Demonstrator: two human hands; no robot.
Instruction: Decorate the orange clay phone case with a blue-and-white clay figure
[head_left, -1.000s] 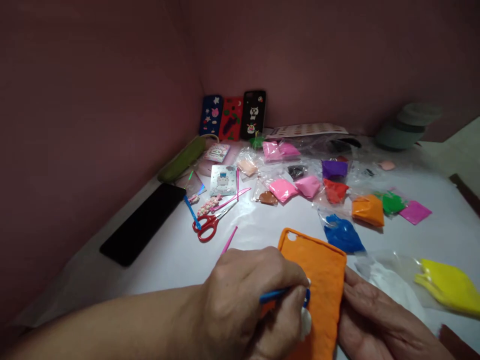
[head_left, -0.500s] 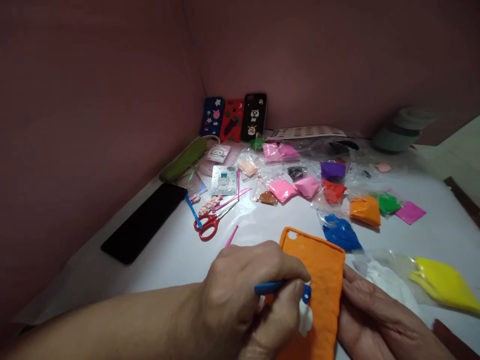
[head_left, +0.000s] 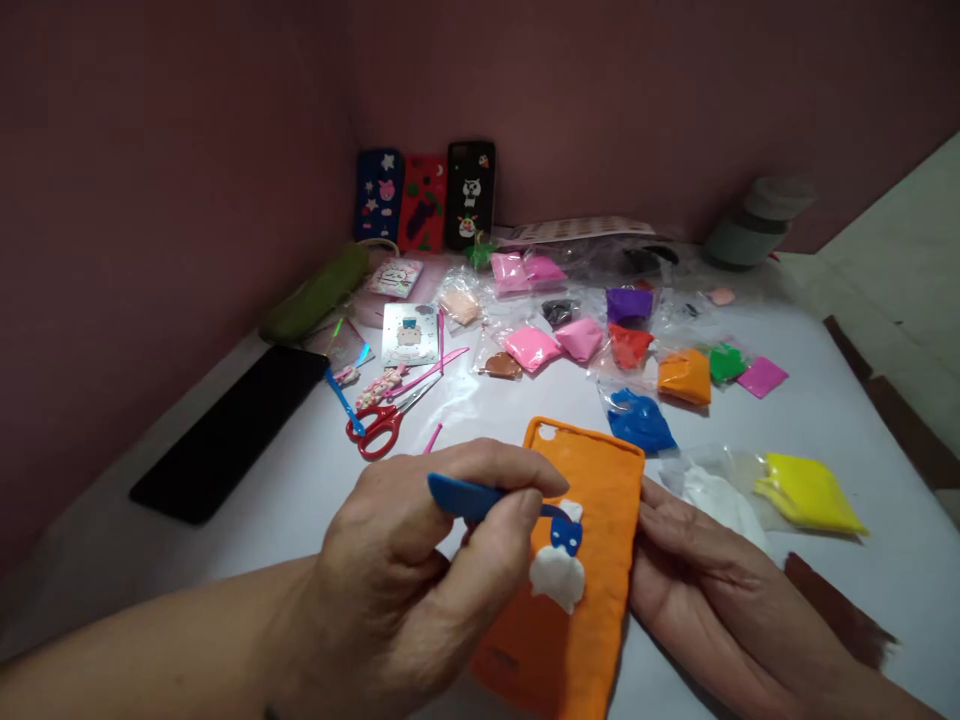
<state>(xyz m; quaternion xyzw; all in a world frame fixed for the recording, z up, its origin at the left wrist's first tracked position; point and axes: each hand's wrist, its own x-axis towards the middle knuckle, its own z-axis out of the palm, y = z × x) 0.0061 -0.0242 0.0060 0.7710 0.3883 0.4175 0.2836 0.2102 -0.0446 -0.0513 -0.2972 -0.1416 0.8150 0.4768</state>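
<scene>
My left hand [head_left: 431,565] pinches a blue plastic clay-modelling tool [head_left: 461,496] between thumb and fingers. Its thin tip reaches a small blue clay piece [head_left: 566,537] with white dots on the orange phone case [head_left: 600,475]. A white clay shape [head_left: 557,578] lies just below that piece, and a smaller white bit [head_left: 571,510] shows above it. Along the case's right edge my right hand [head_left: 712,590] grips it, thumb at the side; the fingers underneath are hidden. The case is tilted, with a cutout near its top left corner.
Bagged clay lies across the white tabletop, including blue [head_left: 641,420], orange [head_left: 684,377] and yellow [head_left: 810,493]. Red-handled scissors [head_left: 379,430] and a black phone [head_left: 232,435] are at left. Three decorated phone cases [head_left: 425,205] lean on the wall; a jar [head_left: 750,230] stands behind.
My left hand has drawn back left from the case, uncovering the blue and white clay pieces. More of the tool's handle now shows. The whole view has shifted, moving things left and up.
</scene>
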